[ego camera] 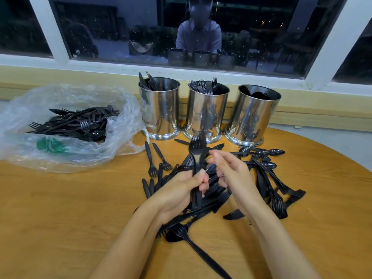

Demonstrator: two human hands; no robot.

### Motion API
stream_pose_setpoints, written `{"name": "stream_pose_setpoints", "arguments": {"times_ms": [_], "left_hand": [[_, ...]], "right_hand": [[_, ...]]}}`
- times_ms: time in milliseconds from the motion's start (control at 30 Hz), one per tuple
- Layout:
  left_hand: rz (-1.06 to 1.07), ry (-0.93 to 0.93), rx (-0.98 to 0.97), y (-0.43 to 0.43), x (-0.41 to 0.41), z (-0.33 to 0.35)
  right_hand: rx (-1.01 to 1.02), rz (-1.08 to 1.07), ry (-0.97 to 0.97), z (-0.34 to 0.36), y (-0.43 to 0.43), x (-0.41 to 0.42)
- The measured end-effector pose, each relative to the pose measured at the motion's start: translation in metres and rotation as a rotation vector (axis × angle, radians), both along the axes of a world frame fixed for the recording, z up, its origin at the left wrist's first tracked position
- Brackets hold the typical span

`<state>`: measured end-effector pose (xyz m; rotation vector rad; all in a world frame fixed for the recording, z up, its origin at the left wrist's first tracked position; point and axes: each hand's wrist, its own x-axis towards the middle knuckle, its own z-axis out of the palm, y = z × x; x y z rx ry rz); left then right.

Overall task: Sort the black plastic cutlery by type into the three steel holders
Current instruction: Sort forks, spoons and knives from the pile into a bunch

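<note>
L hand [181, 191] grips maybe 2 forks [196, 151] (tines up); R hand [230, 173] loose, empty.

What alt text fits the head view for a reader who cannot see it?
The left hand grips a few black forks upright, the right hand close beside, above a loose cutlery pile on a wooden table. Behind stand three steel holders; a plastic bag of cutlery lies left.

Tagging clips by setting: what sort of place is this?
Probably a café or canteen, at night: steel holders of black cutlery on a wooden table, a bulk plastic bag of more, a dark window behind.
</note>
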<state>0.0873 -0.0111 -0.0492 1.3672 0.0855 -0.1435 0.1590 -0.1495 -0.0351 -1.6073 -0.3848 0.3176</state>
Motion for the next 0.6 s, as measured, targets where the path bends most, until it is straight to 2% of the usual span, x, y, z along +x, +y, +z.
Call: {"name": "stream_pose_setpoints", "arguments": {"times_ms": [100,233,400,500,600], "left_hand": [[-0.164,0.026,-0.062,-0.006,-0.005,0.005],[-0.263,0.088,-0.135,-0.008,-0.008,0.007],[-0.212,0.06,-0.137,-0.014,-0.007,0.004],[-0.072,0.034,-0.14,-0.016,-0.004,0.003],[0.068,-0.01,-0.03,-0.017,-0.003,0.003]], "right_hand": [[0.021,0.151,-0.036,0.008,-0.005,0.0],[0.056,0.1,-0.061,0.011,-0.005,-0.001],[0.043,0.04,-0.087,0.009,-0.002,-0.001],[0.082,-0.037,-0.081,0.007,-0.003,0.001],[0.103,-0.106,-0.062,0.004,-0.005,0.003]]}}
